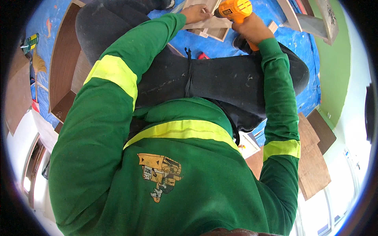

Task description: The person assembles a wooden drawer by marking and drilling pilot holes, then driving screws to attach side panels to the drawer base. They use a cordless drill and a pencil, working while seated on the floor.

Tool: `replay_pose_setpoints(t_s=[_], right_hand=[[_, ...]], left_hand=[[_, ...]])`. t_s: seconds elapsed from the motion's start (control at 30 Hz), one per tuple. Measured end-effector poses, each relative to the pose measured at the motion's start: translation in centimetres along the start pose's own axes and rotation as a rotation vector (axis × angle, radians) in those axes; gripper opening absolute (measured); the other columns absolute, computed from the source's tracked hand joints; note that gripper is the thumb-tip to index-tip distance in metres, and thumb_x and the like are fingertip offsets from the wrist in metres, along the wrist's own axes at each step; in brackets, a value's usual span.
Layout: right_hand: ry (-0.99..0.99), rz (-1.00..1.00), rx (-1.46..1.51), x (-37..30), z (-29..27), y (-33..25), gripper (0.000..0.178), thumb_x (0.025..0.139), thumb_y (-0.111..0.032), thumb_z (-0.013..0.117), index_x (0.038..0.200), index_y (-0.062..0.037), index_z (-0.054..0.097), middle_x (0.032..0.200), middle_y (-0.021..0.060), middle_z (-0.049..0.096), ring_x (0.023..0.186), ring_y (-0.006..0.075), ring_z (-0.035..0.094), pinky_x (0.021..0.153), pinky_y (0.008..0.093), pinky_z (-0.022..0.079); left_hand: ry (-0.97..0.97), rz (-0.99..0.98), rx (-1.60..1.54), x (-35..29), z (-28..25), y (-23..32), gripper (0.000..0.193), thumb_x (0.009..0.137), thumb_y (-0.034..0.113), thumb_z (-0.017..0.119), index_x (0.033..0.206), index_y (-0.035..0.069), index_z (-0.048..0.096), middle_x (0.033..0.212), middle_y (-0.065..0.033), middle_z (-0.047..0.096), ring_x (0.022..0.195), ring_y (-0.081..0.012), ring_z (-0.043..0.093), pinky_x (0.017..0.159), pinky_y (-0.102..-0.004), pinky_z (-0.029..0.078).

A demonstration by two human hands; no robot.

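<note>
My right hand [254, 29] is wrapped round the handle of an orange and black power drill [238, 9], its nose pointing left. By the drill's tip, my left hand [196, 14] has its fingers pinched together; whatever they hold is too small to make out. Both hands are above a pale wooden frame or box [212, 32] with thin sides, set beyond my crossed legs. The frame's far part is cut off by the upper edge of the picture.
Blue sheeting [289, 39] covers the floor. A dark brown wooden cabinet piece [63, 63] stands at my left, near a broom [38, 63]. More wooden frames [311, 25] lean at the far right by a green wall [338, 70]. Wooden panels [313, 165] lie behind my right arm.
</note>
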State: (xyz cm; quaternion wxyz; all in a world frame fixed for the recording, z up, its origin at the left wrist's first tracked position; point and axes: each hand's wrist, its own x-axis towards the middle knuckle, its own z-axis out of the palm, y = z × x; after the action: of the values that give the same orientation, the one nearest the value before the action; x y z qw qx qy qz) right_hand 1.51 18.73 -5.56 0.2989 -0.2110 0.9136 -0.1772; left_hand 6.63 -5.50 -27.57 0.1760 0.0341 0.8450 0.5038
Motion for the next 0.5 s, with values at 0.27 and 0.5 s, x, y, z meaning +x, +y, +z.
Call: replay_pose_setpoints(t_s=[0.27, 0.5], right_hand=[[-0.031, 0.056, -0.002, -1.0, -1.8, -3.9, 0.048, 0.084, -0.028, 0.076, 0.123, 0.0011, 0.076, 0.108, 0.0298, 0.079, 0.105, 0.0445, 0.078, 0.092, 0.0514, 0.061], [-0.012, -0.024, -0.023, -0.5, -2.7, -5.7, 0.042, 0.081, -0.023, 0.075, 0.114, 0.0014, 0.076, 0.099, 0.0301, 0.078, 0.100, 0.0468, 0.077, 0.087, 0.0522, 0.061]], left_hand=[[-0.105, -0.120, -0.033, 0.2, -1.5, 0.3, 0.036, 0.101, 0.036, 0.074, 0.109, 0.002, 0.077, 0.096, -0.0131, 0.079, 0.089, -0.0249, 0.075, 0.086, -0.0399, 0.059], [-0.265, -0.198, 0.098, 1.0, -2.9, -0.8, 0.059, 0.097, 0.043, 0.072, 0.133, -0.004, 0.069, 0.116, -0.0219, 0.077, 0.109, -0.0316, 0.073, 0.099, -0.0423, 0.057]])
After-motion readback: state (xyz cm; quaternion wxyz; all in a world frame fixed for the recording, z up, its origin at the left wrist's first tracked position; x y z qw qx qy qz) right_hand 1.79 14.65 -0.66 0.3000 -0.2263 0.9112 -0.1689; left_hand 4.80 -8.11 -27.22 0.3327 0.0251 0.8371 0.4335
